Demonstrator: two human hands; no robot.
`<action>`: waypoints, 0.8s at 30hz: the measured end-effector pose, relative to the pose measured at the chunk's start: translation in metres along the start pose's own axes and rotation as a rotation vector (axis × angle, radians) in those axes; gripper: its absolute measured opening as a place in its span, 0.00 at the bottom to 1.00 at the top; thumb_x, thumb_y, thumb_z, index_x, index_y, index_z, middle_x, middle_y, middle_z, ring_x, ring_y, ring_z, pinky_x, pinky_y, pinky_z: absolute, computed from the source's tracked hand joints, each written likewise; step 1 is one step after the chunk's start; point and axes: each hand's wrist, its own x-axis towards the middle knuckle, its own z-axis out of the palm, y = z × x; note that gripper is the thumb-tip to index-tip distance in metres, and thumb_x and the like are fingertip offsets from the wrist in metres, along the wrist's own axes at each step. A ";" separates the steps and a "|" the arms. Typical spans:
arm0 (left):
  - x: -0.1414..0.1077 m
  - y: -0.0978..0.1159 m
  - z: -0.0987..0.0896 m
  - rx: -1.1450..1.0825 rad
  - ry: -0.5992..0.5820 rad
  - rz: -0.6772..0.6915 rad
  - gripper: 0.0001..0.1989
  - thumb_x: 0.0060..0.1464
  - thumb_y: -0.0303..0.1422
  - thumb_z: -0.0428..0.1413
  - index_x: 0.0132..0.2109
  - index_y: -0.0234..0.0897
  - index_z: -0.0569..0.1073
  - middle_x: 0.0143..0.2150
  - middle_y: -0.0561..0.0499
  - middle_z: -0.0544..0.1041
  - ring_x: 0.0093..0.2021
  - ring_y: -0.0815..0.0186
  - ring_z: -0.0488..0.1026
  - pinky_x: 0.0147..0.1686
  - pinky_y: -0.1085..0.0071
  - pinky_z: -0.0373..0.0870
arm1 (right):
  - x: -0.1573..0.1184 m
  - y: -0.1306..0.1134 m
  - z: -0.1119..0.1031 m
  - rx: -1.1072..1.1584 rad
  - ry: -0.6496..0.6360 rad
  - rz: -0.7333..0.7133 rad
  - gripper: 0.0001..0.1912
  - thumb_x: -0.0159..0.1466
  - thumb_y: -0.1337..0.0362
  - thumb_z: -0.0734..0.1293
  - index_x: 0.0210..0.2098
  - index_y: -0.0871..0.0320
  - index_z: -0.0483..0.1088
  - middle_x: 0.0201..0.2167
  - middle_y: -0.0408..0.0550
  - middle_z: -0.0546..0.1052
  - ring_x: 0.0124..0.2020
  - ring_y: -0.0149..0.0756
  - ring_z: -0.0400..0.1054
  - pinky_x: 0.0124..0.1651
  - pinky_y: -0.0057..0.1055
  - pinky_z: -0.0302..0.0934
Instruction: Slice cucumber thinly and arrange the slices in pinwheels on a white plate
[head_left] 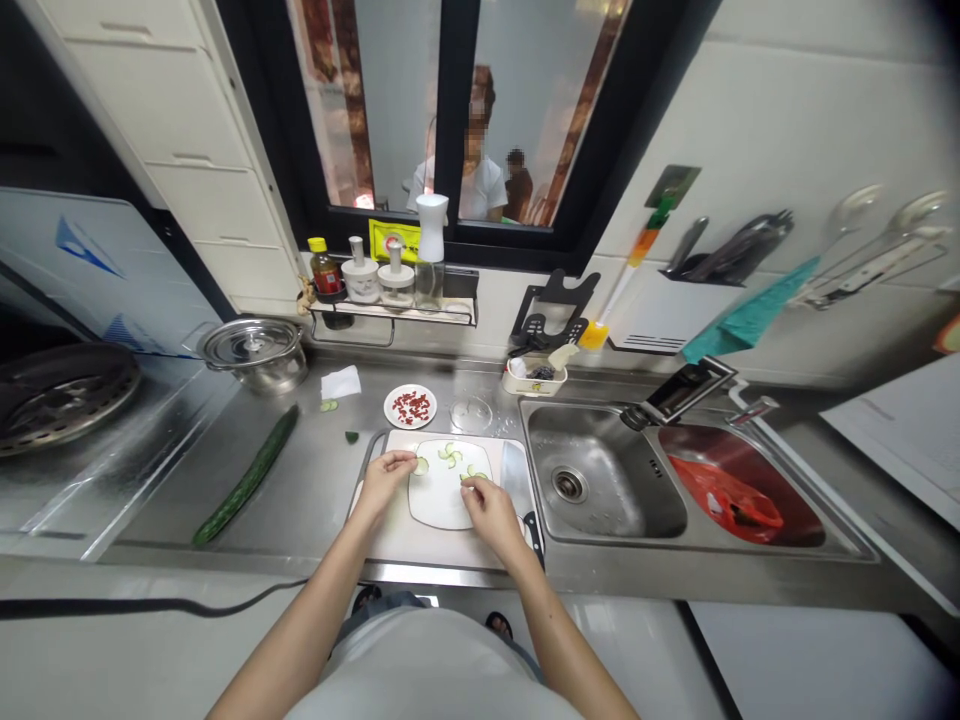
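Over the smooth white plate [442, 505], both hands' [388, 480] [489, 508] fingertips pinch thin, pale-green cucumber slices [421, 466].

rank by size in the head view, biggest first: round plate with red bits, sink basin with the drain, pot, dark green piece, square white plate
1. sink basin
2. pot and square white plate, too alike to rank
3. round plate
4. dark green piece
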 end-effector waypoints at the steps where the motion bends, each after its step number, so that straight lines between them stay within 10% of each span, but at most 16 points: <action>1: -0.002 0.003 0.001 -0.013 -0.023 0.002 0.17 0.42 0.44 0.62 0.34 0.34 0.78 0.36 0.45 0.80 0.36 0.63 0.76 0.39 0.68 0.72 | 0.001 -0.002 -0.001 0.005 0.004 0.003 0.16 0.64 0.62 0.57 0.40 0.59 0.74 0.37 0.50 0.78 0.36 0.35 0.69 0.40 0.26 0.59; 24: -0.034 0.065 0.011 -0.180 -0.320 -0.056 0.17 0.38 0.37 0.64 0.37 0.33 0.74 0.25 0.52 0.76 0.28 0.68 0.71 0.33 0.72 0.65 | 0.033 -0.027 0.000 0.574 -0.104 0.016 0.06 0.54 0.63 0.64 0.27 0.58 0.70 0.24 0.42 0.72 0.27 0.29 0.64 0.33 0.27 0.59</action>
